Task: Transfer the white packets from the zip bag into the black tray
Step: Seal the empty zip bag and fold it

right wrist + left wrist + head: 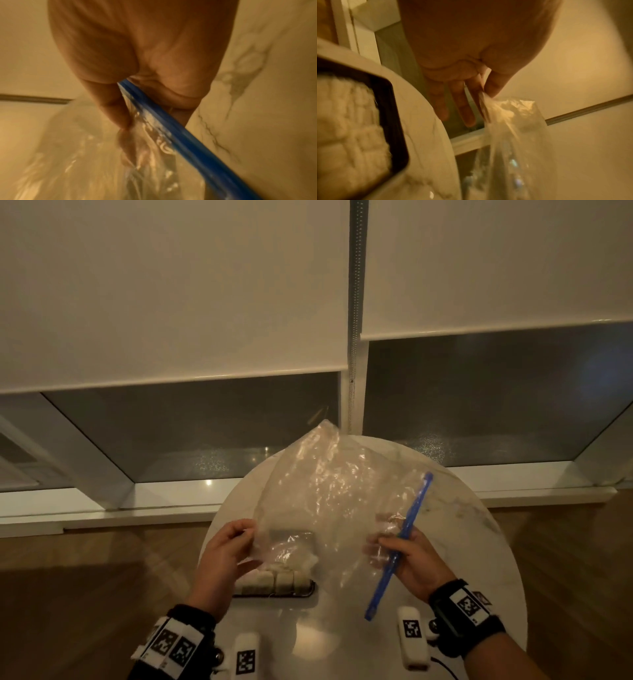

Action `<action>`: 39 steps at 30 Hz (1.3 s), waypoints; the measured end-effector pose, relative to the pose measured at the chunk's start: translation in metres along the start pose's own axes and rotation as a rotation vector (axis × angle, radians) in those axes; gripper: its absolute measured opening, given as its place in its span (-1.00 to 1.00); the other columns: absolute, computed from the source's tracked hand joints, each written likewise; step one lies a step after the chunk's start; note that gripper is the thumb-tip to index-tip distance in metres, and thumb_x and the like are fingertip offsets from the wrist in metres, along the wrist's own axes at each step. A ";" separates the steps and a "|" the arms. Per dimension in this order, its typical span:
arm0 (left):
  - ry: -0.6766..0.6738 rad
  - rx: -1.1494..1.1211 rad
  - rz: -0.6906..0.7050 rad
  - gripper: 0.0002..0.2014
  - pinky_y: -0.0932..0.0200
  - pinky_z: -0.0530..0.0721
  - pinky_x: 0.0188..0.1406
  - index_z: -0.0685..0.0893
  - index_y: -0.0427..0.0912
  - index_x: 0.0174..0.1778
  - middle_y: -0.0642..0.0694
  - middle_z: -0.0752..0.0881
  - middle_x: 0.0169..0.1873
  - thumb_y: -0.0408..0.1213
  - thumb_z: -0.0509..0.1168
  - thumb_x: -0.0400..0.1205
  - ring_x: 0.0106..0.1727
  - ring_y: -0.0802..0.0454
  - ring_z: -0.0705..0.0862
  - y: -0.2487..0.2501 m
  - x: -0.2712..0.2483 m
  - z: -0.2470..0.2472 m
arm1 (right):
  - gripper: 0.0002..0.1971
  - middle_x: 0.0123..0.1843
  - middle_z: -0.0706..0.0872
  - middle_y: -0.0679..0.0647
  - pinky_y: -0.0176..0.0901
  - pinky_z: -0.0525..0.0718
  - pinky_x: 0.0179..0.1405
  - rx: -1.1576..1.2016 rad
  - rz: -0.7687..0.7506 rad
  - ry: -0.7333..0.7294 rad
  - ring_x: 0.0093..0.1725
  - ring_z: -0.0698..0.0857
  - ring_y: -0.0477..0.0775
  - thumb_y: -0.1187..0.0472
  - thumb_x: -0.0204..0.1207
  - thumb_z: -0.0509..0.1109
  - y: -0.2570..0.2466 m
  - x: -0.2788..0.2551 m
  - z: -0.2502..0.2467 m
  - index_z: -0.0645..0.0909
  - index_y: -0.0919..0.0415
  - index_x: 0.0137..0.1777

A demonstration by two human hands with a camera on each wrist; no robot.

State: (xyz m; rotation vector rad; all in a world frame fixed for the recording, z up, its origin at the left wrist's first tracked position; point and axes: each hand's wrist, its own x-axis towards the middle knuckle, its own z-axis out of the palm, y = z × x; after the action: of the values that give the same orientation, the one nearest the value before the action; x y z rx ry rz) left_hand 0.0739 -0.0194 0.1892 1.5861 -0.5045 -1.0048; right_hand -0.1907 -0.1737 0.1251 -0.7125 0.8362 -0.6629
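Packets [274, 579] sit packed in rows in black tray [274, 594] near front edge of round table [445, 508]. Zip bag [325, 498] held up above tray, looks empty. Left hand [224, 556] pinches bag corner; right hand [416, 566] pinches blue zip strip [399, 546]. Transfer seems done; bag to set aside.

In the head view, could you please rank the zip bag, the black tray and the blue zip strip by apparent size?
1. zip bag, largest.
2. blue zip strip, long but thin.
3. black tray, partly hidden behind the bag, so unsure.
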 end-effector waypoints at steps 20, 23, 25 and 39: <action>-0.507 -0.109 -0.117 -0.22 -0.49 0.66 0.22 0.45 0.17 0.57 -0.25 0.67 0.40 -0.22 0.63 0.45 0.30 -0.41 0.71 -0.007 0.036 -0.043 | -0.41 0.17 0.82 0.18 0.27 0.74 0.21 -0.443 -0.081 -0.018 0.12 0.82 0.24 0.49 0.65 0.28 0.023 0.000 0.072 0.44 -0.12 0.53; -0.410 0.080 -0.039 -0.37 -0.42 0.73 0.16 0.45 0.32 0.51 -0.10 0.77 0.26 -0.39 0.41 0.65 0.22 -0.16 0.78 -0.013 0.047 -0.041 | -0.40 0.29 0.75 0.12 0.06 0.75 0.24 -0.475 -0.099 0.065 0.20 0.78 0.06 0.45 0.71 0.20 0.037 0.004 0.079 0.35 -0.16 0.60; -0.342 0.186 0.036 -0.36 -0.22 0.82 0.06 0.37 0.41 0.53 -0.05 0.79 0.20 -0.40 0.33 0.71 0.17 0.00 0.79 -0.019 0.054 -0.040 | -0.41 0.44 0.63 0.02 -0.05 0.68 0.32 -0.467 -0.117 0.094 0.33 0.69 -0.06 0.36 0.75 0.17 0.046 0.006 0.088 0.23 -0.29 0.60; -0.338 -0.069 0.122 -0.54 0.10 0.67 0.36 0.33 0.20 0.64 0.21 0.64 0.41 -0.04 0.14 0.78 0.41 0.24 0.61 -0.028 0.054 -0.022 | -0.29 0.46 0.63 -0.15 -0.26 0.62 0.34 -0.472 -0.316 0.078 0.42 0.61 -0.20 0.31 0.61 0.44 0.069 0.007 0.138 0.23 -0.27 0.59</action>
State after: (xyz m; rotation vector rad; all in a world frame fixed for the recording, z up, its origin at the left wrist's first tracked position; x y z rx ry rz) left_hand 0.1155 -0.0407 0.1446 1.3125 -0.7801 -1.1896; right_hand -0.0564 -0.0979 0.1343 -1.2700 0.9743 -0.7868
